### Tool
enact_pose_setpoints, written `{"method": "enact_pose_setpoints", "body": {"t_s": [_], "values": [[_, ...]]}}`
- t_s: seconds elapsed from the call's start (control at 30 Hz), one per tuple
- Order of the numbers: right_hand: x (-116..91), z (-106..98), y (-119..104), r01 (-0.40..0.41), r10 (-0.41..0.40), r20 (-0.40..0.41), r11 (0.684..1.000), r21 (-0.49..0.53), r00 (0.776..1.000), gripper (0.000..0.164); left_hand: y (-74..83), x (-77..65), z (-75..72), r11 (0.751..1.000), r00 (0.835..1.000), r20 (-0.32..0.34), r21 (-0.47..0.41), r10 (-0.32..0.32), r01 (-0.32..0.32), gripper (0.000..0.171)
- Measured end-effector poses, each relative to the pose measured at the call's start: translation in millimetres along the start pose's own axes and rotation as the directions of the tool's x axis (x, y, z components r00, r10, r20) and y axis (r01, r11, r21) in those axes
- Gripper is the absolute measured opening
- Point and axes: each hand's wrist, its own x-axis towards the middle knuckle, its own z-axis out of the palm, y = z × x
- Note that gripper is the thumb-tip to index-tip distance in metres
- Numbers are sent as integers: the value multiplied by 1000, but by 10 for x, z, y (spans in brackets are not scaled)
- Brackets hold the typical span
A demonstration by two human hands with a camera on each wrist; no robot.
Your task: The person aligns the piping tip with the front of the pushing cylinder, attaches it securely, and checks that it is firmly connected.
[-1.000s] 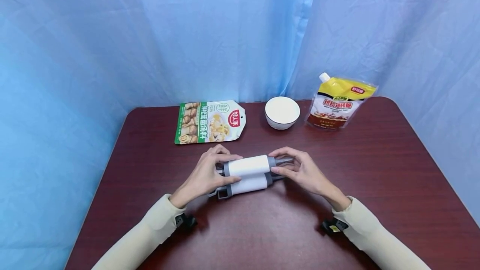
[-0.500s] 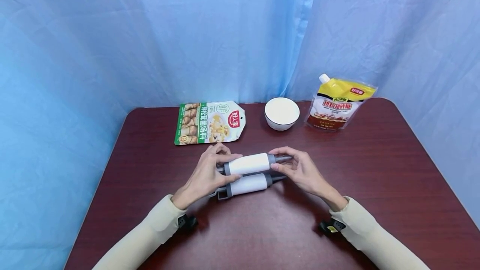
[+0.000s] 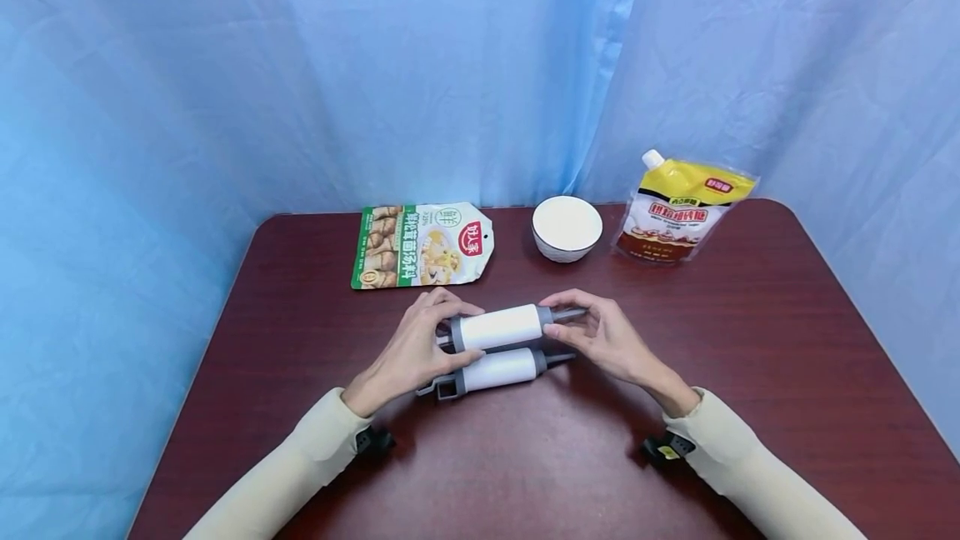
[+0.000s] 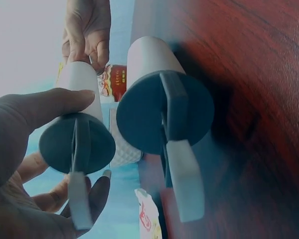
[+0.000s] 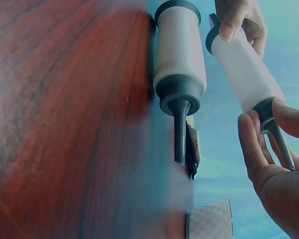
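Note:
My left hand (image 3: 405,350) holds the grey-collared rear end of a white tube (image 3: 501,328) with a long thin grey nozzle, thumb on the near side. At its nozzle end, my right hand (image 3: 609,346) pinches the grey front collar with thumb and fingers. The held tube lies level, raised off the table in both wrist views. A second matching tube (image 3: 500,369) rests on the table just in front of it, nozzle to the right. The left wrist view shows a flat handle (image 4: 186,179) sticking out from this second tube's round grey end.
A green and white food pouch (image 3: 423,246) lies flat at the back left. Beside it stands a bowl (image 3: 567,227) with white contents. To the right, a spouted yellow and white pouch (image 3: 678,211) stands upright. Blue curtains (image 3: 450,65) hang behind the dark red table (image 3: 750,373).
The held tube has risen slightly away from the second tube, and a gap now shows between them. Both hands have moved with it a little. The second tube stays in place.

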Motion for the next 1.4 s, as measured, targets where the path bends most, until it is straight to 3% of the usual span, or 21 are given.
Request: {"method": "enact_pose_setpoints", "body": {"t_s": [0.5, 0.63, 0.93, 1.4], "values": [[74, -118, 56, -54, 54, -7, 999, 4, 998, 35, -144, 23, -104, 995, 996, 21, -57, 88, -87, 55], [121, -122, 107, -46, 46, -5, 999, 17, 999, 36, -198, 62, -132, 997, 998, 4, -56, 55, -55, 58], [262, -86, 181, -54, 52, 30, 997, 58, 998, 36, -386, 130, -186, 988, 995, 17, -124, -96, 97, 60], [528, -80, 243, -113, 116, 108, 993, -33, 987, 36, -553, 172, -203, 988, 991, 30, -75, -132, 134, 57]]}}
